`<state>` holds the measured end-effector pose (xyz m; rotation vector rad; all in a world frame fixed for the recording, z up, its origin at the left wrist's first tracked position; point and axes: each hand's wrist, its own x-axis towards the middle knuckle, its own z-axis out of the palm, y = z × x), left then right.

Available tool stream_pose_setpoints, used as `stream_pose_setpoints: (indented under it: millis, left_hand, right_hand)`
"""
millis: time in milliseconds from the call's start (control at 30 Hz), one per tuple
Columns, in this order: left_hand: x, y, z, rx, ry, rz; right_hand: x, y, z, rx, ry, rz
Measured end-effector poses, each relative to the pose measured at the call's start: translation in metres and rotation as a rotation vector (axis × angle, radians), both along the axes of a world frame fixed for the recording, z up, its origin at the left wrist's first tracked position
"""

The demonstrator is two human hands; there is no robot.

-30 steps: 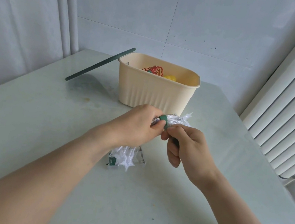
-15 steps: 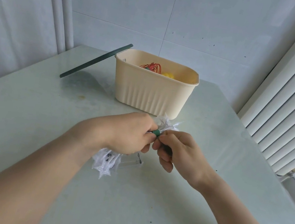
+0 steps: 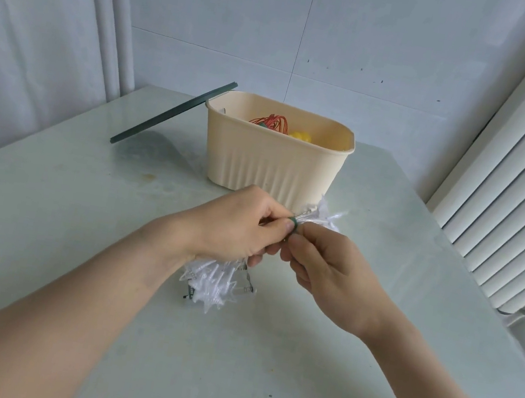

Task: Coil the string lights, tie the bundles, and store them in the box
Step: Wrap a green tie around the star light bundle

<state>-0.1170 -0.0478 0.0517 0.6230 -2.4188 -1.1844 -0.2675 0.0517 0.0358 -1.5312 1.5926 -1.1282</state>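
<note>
My left hand (image 3: 242, 226) grips a coiled bundle of white star-shaped string lights (image 3: 210, 282) just above the table. The bundle sticks out below my palm and again past my fingers at its other end (image 3: 325, 218). A green tie (image 3: 294, 225) wraps the bundle's middle. My right hand (image 3: 329, 269) pinches that tie between thumb and forefinger, right against my left thumb. Behind both hands stands the cream ribbed box (image 3: 273, 166), open, with a red wire coil (image 3: 272, 122) and something yellow (image 3: 299, 135) inside.
A dark green lid (image 3: 171, 114) leans against the box's left rim, its lower edge on the pale table (image 3: 43, 214). White slatted panels (image 3: 519, 172) run along the right side. Tiled wall stands behind the table.
The view shifted slightly. Both hands stayed together at the bundle's middle, working the green tie; the bundle's lower end moved a little.
</note>
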Motion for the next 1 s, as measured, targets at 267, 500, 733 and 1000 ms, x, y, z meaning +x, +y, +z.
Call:
stream_pose_setpoints:
  millis: [267,500,733,1000]
  left_hand:
    - [-0.006,0.005,0.001,-0.239,0.028,0.093]
    - [-0.007,0.006,-0.002,-0.29,-0.085,0.091]
    - [-0.006,0.012,0.002,-0.197,-0.238,0.031]
    - [-0.003,0.013,0.005,-0.119,-0.201,0.028]
  right_hand:
    - [0.004,-0.001,0.004,-0.017,-0.235,-0.07]
    - [-0.001,0.0,0.005,-0.009,-0.141,0.017]
    - [-0.005,0.0,0.003,0.058,-0.104,0.098]
    - [-0.016,0.003,0.007,0.18,-0.155,0.321]
